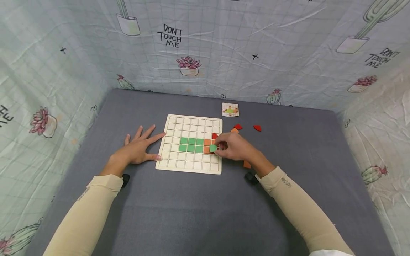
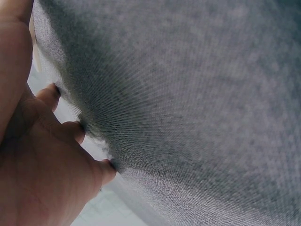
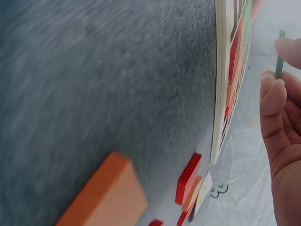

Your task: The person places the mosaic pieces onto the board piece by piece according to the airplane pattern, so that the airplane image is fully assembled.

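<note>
Green is the thin, square tile [image 1: 213,148] the right hand [image 1: 236,146] pinches.

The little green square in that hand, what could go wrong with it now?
The green square is thin and held in a small pinch above the board, so it might slip and land crooked.

The right grip is right beside the orange squares on the board, so it could nudge them.

A loose orange piece lies close to the right arm, which might brush it away.
</note>
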A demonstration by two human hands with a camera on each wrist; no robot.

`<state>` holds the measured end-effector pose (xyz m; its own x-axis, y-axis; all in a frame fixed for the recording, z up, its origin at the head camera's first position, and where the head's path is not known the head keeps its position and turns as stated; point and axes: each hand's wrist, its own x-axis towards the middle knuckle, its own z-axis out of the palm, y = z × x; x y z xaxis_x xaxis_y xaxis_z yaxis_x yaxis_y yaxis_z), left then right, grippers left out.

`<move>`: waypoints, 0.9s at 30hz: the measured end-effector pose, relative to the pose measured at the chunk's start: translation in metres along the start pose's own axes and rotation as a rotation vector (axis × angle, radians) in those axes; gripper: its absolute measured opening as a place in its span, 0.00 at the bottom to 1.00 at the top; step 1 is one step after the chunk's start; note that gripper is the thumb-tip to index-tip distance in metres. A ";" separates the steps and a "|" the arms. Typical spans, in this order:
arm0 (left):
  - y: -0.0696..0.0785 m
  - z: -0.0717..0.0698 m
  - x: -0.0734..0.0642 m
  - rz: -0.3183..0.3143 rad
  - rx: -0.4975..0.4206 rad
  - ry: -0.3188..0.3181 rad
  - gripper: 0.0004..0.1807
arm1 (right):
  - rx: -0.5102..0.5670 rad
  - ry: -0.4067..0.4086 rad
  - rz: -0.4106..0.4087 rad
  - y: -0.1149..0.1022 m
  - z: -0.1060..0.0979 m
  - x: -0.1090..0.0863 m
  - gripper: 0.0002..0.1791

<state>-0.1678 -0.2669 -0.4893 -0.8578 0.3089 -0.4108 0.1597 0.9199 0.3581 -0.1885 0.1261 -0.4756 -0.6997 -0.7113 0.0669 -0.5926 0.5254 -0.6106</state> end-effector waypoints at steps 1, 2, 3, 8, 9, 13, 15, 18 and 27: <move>0.001 0.000 0.000 0.001 0.001 0.001 0.55 | 0.000 -0.001 0.007 -0.001 0.001 0.001 0.05; 0.001 0.000 0.000 -0.001 0.003 0.001 0.55 | 0.003 -0.001 0.015 -0.002 0.002 0.002 0.05; 0.002 -0.001 0.000 0.000 0.002 0.002 0.55 | 0.008 -0.002 0.017 -0.003 0.002 0.004 0.06; 0.004 -0.001 -0.002 -0.002 0.004 -0.003 0.55 | 0.005 0.005 -0.001 -0.008 0.007 0.011 0.06; 0.004 -0.002 -0.002 -0.001 0.003 -0.004 0.55 | 0.000 0.008 -0.011 -0.009 0.008 0.012 0.05; 0.005 -0.002 -0.003 -0.002 0.002 -0.005 0.55 | -0.019 0.024 -0.051 -0.012 0.012 0.018 0.04; 0.005 -0.002 -0.003 -0.004 0.000 -0.005 0.55 | -0.015 0.026 -0.055 -0.014 0.014 0.020 0.04; 0.005 -0.001 -0.003 -0.004 0.001 -0.004 0.55 | -0.010 0.024 -0.053 -0.016 0.016 0.023 0.04; 0.004 0.000 -0.002 -0.004 0.005 -0.002 0.54 | -0.014 0.021 -0.056 -0.023 0.020 0.034 0.03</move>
<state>-0.1652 -0.2638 -0.4865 -0.8574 0.3059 -0.4139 0.1590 0.9223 0.3522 -0.1903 0.0807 -0.4744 -0.6731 -0.7302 0.1175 -0.6368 0.4914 -0.5942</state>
